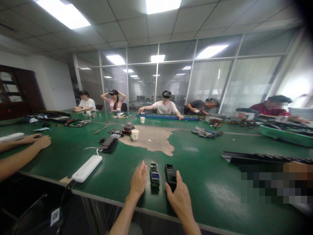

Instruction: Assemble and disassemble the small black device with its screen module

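Two small electronic parts lie side by side on the green table [195, 163] near its front edge. The left one is an open circuit board module [154, 175] with a blue component. The right one is a black casing [170, 174]. My left hand [138, 180] rests on the table just left of the circuit board module, fingers together and stretched out, holding nothing. My right hand [179, 195] lies just right of the black casing, its thumb near or touching the casing's near end, fingers extended.
A white power strip [86, 168] lies at the front left. A paper cup [134, 134] and small devices stand mid-table by a worn patch [151, 138]. Black rails [266, 159] lie at right. Another person's arms [22, 147] rest at left. Several people sit along the far side.
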### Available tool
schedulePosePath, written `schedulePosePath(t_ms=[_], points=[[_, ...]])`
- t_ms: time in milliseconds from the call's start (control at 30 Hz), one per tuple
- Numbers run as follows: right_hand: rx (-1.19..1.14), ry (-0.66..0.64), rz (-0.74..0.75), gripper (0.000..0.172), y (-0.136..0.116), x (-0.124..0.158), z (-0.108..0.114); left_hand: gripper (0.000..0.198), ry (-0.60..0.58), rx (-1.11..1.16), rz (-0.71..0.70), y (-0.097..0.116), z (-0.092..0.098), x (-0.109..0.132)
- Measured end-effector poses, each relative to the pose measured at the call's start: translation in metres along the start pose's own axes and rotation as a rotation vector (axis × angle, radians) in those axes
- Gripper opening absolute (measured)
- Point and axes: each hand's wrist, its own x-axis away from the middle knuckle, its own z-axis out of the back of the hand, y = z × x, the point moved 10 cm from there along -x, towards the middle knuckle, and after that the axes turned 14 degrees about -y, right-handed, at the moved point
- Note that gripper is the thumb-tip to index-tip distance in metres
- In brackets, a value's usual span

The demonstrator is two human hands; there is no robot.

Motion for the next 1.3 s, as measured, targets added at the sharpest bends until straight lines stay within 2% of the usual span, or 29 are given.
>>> schedulePosePath(t_ms=[133,267,467,600,767,1100,1300], points=[[-0.046,-0.015,-0.024,0.071,0.002,0.0,0.001,0.06,-0.003,-0.008,-0.001,0.0,0.0,-0.001],[-0.212,0.0,-0.088,0.073,-0.004,-0.003,0.015,0.061,0.003,0.009,0.005,-0.002,0.0,-0.001],[-0.341,-0.004,-0.012,0.071,-0.046,-0.015,0.027,0.06,0.008,0.028,-0.002,-0.001,0.001,-0.001],[-0.306,-0.05,0.02,0.07,-0.069,-0.022,0.017,0.062,-0.001,0.039,0.024,-0.002,0.001,-0.001],[-0.234,-0.092,0.036,0.067,-0.08,-0.025,-0.001,0.061,-0.001,0.048,0.018,0.0,0.003,-0.001],[-0.12,-0.113,0.069,0.066,-0.084,-0.013,-0.017,0.061,-0.012,0.029,0.007,-0.002,0.001,-0.002],[-0.121,-0.117,0.073,0.067,-0.072,-0.001,-0.03,0.06,0.002,0.023,-0.011,-0.002,0.001,-0.001]])
